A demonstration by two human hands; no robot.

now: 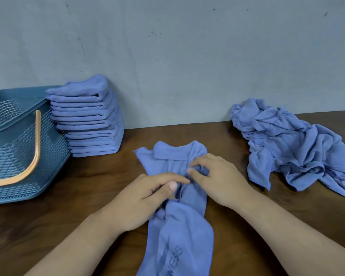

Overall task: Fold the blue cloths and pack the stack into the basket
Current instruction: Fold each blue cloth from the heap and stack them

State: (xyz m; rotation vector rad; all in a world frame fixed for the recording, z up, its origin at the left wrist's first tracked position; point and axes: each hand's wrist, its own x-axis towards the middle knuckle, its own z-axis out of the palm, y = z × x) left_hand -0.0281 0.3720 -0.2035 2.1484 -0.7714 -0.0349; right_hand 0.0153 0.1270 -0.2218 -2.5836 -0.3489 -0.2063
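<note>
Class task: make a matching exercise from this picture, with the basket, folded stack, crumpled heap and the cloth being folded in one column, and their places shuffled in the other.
1. blue perforated plastic basket with orange handle
2. tall stack of folded blue cloths
3. crumpled heap of blue cloths
4. long blue cloth with printed lettering

A. pinched by left hand and right hand
B. far left
C. by the grey wall, beside the basket
D. right side of the brown wooden table

Pairs: 1-B, 2-C, 3-D, 4-A
</note>
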